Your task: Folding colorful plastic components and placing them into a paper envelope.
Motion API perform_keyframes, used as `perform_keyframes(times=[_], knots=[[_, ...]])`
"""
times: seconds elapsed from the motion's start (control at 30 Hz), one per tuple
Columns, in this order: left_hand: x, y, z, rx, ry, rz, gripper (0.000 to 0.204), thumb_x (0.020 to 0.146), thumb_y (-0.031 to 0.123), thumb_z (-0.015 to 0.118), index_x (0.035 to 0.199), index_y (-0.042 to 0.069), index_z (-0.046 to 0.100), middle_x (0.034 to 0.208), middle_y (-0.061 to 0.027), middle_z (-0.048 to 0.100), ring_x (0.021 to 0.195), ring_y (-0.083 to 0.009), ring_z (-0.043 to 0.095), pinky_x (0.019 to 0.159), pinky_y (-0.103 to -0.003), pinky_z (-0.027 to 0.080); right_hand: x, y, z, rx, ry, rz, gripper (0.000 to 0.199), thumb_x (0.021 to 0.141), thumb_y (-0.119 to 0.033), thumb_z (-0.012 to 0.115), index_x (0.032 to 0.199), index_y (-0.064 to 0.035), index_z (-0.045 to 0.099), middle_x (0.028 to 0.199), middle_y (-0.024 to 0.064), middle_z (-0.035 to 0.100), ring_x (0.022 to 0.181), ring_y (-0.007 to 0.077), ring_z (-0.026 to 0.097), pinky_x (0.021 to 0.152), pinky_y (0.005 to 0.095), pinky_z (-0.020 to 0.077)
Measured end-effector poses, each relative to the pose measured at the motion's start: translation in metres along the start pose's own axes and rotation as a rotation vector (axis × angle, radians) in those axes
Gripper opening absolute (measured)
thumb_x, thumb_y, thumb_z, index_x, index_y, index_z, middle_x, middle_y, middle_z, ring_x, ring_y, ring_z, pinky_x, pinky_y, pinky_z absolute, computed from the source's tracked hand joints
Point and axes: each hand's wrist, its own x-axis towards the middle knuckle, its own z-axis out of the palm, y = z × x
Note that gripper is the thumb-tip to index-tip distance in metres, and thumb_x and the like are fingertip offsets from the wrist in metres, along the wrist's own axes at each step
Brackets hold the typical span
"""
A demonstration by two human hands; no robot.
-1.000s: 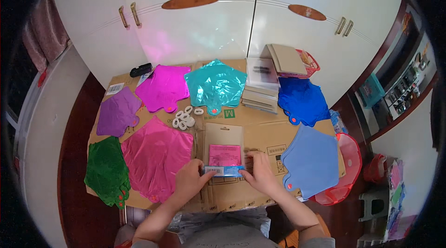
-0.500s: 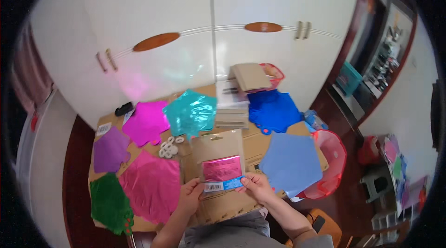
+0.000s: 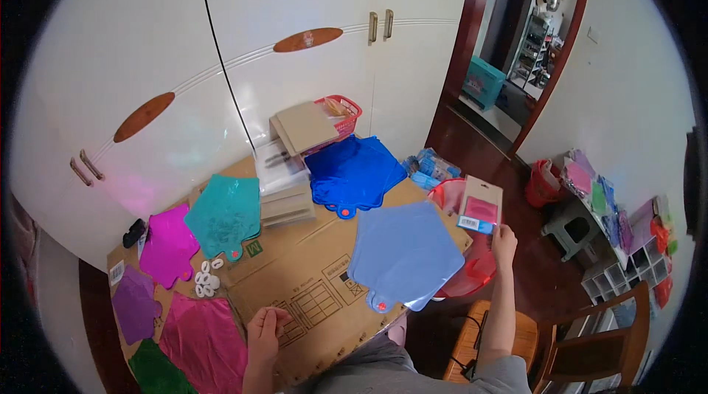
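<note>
My right hand [image 3: 504, 239] is stretched out to the right, holding a flat packet [image 3: 480, 206] with a brown card back, a pink balloon inside and a blue label. It hangs over a red basin [image 3: 469, 276] beside the table. My left hand [image 3: 265, 324] rests with curled fingers on the brown cardboard sheet [image 3: 310, 276] covering the table, holding nothing I can see. A light blue star-shaped foil balloon [image 3: 404, 255] lies between the two hands.
Foil balloons lie spread around: dark blue [image 3: 352, 171], teal [image 3: 225, 215], magenta [image 3: 169, 244], purple [image 3: 133, 304], pink [image 3: 206, 339], green [image 3: 158, 373]. A stack of card packets [image 3: 284, 191], white tape rolls [image 3: 206, 280] and a red basket [image 3: 341, 115] sit near white cabinet doors [image 3: 295, 62]. A wooden chair [image 3: 582, 353] stands right.
The packet was held in both hands over the cardboard. Now my right hand alone has carried it out right over the red basin, my left hand stays on the cardboard, and the view has swung right.
</note>
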Motion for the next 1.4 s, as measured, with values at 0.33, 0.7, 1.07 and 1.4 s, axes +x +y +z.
perform_keyframes(times=[0.33,0.7,1.07,1.4], knots=[[0.0,0.001,0.004,-0.161,0.145,0.007,0.021,0.097,0.015,0.045,0.09,0.001,0.059,0.08,-0.0046,0.061,0.07,-0.0094,0.053,0.063,-0.022,0.042,-0.035,0.062,0.142,0.081,-0.517,0.396,0.048,0.083,-0.041,0.058,0.08,0.0074,0.063,0.076,0.0219,0.064,0.077,0.0331,0.064,0.069,0.042,0.0496],[-0.057,0.041,-0.034,0.473,0.231,-0.033,0.008,0.071,0.006,0.07,0.077,0.0,0.072,0.074,-0.0061,0.06,0.066,-0.0129,0.054,0.056,-0.026,0.041,-0.026,0.014,0.118,0.465,-0.329,0.214,0.039,0.09,-0.024,0.054,0.118,0.0039,0.052,0.113,0.0177,0.058,0.106,0.0258,0.055,0.092,0.0336,0.0421],[-0.229,-0.021,-0.172,0.342,0.022,-0.218,0.008,0.076,0.0,0.069,0.084,-0.003,0.069,0.078,-0.0098,0.069,0.073,-0.0147,0.065,0.068,-0.026,0.052,-0.09,-0.34,-0.016,0.802,-0.721,-0.551,0.028,0.087,-0.006,0.056,0.115,-0.0009,0.056,0.11,0.012,0.061,0.1,0.0205,0.058,0.087,0.0318,0.0452],[-0.295,-0.42,-0.271,0.107,1.028,-0.383,0.015,0.078,0.012,0.061,0.088,0.002,0.068,0.083,-0.0096,0.066,0.073,-0.0214,0.065,0.065,-0.038,0.052,-0.382,-0.508,-0.029,0.88,-1.247,-1.693,0.039,0.079,-0.025,0.065,0.11,-0.0038,0.058,0.098,0.0134,0.059,0.086,0.0305,0.058,0.076,0.0381,0.0493]])
